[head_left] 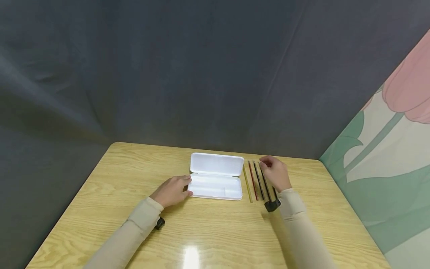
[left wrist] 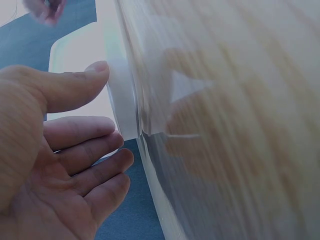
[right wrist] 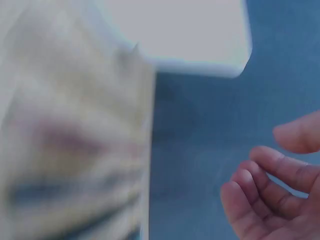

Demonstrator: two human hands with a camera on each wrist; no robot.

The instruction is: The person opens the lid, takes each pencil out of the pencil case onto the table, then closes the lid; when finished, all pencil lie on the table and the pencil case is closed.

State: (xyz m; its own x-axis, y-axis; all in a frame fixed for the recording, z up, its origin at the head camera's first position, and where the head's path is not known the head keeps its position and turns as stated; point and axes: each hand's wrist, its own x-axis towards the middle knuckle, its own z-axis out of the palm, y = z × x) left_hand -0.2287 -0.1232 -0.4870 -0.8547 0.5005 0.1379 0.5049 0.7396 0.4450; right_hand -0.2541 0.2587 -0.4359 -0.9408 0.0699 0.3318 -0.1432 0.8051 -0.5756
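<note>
A white pencil case (head_left: pixel 216 185) lies on the table with its lid (head_left: pixel 217 163) raised at the back; its tray looks bare. My left hand (head_left: pixel 173 190) is at the case's left end, thumb by the front corner and fingers extended along the side. In the left wrist view the left hand (left wrist: pixel 75 145) has fairly straight fingers at the case. My right hand (head_left: pixel 276 172) hovers over the pencils, fingers loosely bent and holding nothing in the right wrist view. Right of the case lie a yellow pencil (head_left: pixel 248 185), a red pencil (head_left: pixel 253 181) and several dark pencils (head_left: pixel 258 181).
The wooden table (head_left: pixel 208 231) ends at a dark curtain (head_left: pixel 201 74) behind the case. A tulip-patterned cloth (head_left: pixel 386 157) hangs along the right side. Small black devices sit under both wrists.
</note>
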